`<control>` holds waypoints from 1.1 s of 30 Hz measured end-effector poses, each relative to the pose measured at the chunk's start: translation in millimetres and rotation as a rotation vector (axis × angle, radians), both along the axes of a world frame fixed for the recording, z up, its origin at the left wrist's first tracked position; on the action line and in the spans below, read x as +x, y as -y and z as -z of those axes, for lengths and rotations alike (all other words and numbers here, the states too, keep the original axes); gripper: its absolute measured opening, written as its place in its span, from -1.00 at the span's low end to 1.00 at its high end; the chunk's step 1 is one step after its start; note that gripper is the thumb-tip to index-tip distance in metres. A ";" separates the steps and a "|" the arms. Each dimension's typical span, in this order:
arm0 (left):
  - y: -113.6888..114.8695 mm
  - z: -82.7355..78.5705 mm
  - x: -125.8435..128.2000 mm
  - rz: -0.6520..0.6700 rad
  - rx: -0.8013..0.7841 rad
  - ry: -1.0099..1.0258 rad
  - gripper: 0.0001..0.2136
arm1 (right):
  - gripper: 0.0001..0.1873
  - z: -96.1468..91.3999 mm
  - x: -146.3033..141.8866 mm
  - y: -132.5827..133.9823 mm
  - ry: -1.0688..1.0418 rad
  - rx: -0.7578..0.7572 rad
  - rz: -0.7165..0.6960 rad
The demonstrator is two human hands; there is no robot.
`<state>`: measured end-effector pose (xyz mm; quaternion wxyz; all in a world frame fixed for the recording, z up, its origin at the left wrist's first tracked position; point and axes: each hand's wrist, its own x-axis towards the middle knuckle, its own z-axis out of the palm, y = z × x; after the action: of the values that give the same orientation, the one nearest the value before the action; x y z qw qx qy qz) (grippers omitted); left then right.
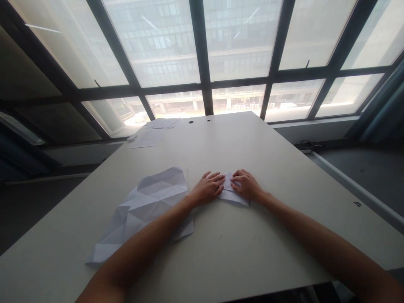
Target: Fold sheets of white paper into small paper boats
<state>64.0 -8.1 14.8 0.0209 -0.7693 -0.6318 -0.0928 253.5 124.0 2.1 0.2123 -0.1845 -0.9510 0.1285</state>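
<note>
Between my two hands, a small folded paper [233, 197] lies on the white table [252, 248]. My left hand [208, 187] rests flat at its left side, fingers stretched out and tips touching the paper. On the opposite side, my right hand [246, 184] has bent fingers closed on the paper's right part, covering it. A larger creased sheet of white paper [147, 206] spreads out to the left, partly hidden under my left forearm. Its surface shows many fold lines.
Several flat white sheets [148, 138] lie at the table's far left. Two small dark round spots [191, 122] mark the far end. A small dark mark [357, 204] is near the right edge. Large framed windows [240, 42] stand beyond the table.
</note>
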 end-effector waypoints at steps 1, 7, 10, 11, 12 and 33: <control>-0.6 2.1 -0.5 -0.023 0.005 -0.002 -0.60 | -0.76 -0.2 0.0 0.9 -0.017 -0.010 -0.012; -2.1 12.9 -5.8 -0.102 -0.034 0.027 -0.51 | -0.75 1.7 -0.9 8.1 -0.051 -0.042 -0.156; -3.0 17.9 -11.1 -0.068 -0.082 0.057 -0.46 | -0.75 3.9 -0.8 9.0 -0.040 -0.021 -0.163; -3.2 19.2 -12.6 -0.054 -0.091 0.066 -0.46 | -0.69 4.5 -1.1 8.9 -0.030 -0.012 -0.157; -3.3 20.2 -13.6 -0.041 -0.097 0.071 -0.46 | -0.61 5.1 -1.6 8.6 -0.015 -0.006 -0.157; -5.4 19.8 -13.3 -0.386 -0.124 -0.026 -0.22 | -0.63 7.3 -6.8 3.0 0.061 0.042 -0.235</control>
<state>50.6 -2.7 -5.0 -0.0011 -0.6350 -0.7716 -0.0381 246.7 121.0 -5.2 0.1705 -0.0709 -0.9746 0.1267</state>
